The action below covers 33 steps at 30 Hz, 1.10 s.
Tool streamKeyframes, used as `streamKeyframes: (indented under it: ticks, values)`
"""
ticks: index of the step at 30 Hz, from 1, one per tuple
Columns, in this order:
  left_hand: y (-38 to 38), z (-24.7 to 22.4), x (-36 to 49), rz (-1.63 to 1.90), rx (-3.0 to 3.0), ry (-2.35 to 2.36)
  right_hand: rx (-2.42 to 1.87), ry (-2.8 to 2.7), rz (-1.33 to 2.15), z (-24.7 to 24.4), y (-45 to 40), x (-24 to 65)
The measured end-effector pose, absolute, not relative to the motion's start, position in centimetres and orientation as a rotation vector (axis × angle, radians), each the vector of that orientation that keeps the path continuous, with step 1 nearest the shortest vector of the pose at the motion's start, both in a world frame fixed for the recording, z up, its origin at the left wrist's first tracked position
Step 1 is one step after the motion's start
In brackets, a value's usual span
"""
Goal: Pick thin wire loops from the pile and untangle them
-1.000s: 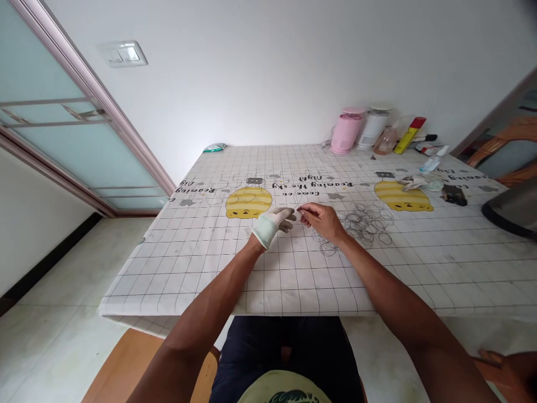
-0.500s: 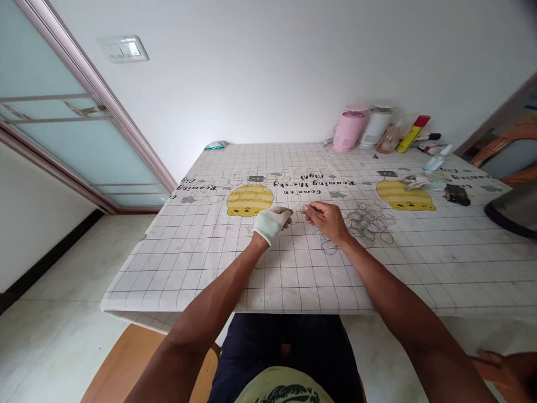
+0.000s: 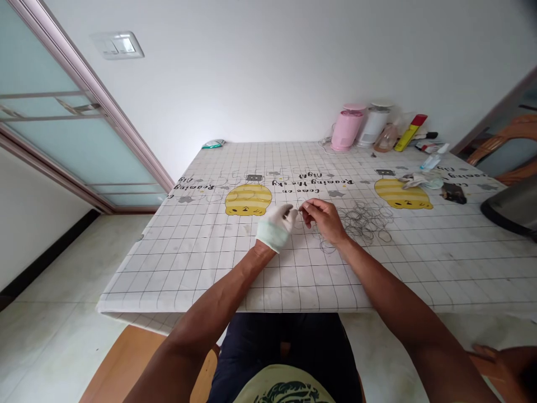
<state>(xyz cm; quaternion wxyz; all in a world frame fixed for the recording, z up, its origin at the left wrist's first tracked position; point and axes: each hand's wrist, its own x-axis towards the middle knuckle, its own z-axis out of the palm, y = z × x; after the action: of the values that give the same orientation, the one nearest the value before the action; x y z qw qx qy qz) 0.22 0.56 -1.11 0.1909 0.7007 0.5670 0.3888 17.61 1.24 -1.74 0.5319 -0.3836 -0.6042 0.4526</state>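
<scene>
My left hand (image 3: 278, 225), in a white glove with a pale green cuff, is raised over the middle of the table, its thumb and fingers apart. Close on its right, my bare right hand (image 3: 324, 217) is closed in a pinch; what lies between the fingertips is too small to make out. Beside and partly behind the right hand lies a tangled heap of thin dark wire rings (image 3: 364, 221). Both hands are above the white checked tablecloth (image 3: 201, 263).
A pink cylinder (image 3: 347, 129), a white cylinder (image 3: 375, 126), bottles and a yellow-red tube (image 3: 410, 133) stand at the back right. Crumpled cloth (image 3: 423, 179), a dark box (image 3: 453, 193) and a dark appliance (image 3: 509, 210) are on the right. A green packet (image 3: 213, 144) lies back left.
My left hand has shifted slightly right, nearer my right hand, and its fingers have parted. My right hand stays in nearly the same place.
</scene>
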Motion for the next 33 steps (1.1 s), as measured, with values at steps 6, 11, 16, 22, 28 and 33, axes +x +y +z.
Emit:
streamKeyframes:
  ticks: [6, 11, 16, 22, 28, 33]
  values:
    - [1.6, -0.2, -1.0, 1.071, 1.602, 1.185, -0.755, -1.533, 1.285, -1.6, 1.2, 18.2]
    - [2.1, -1.3, -0.7, 0.949, 1.553, 1.247, -0.865, -1.740, 1.176, -1.3, 0.9, 18.3]
    - [2.0, -1.8, -0.5, 0.929, 1.641, 1.397, -1.155, -1.911, 0.689, -1.9, 0.7, 17.9]
    - [2.0, -2.5, -0.2, 0.862, 1.825, 1.468, -1.291, -2.055, -0.088, -3.6, 1.0, 17.1]
    - [1.2, -2.2, 0.3, 0.821, 1.832, 1.434, -1.257, -2.117, -0.251, -4.0, 1.3, 17.2]
    - [0.7, -1.7, 0.6, 0.865, 1.790, 1.423, -1.219, -2.115, -0.195, -3.9, 1.7, 17.3]
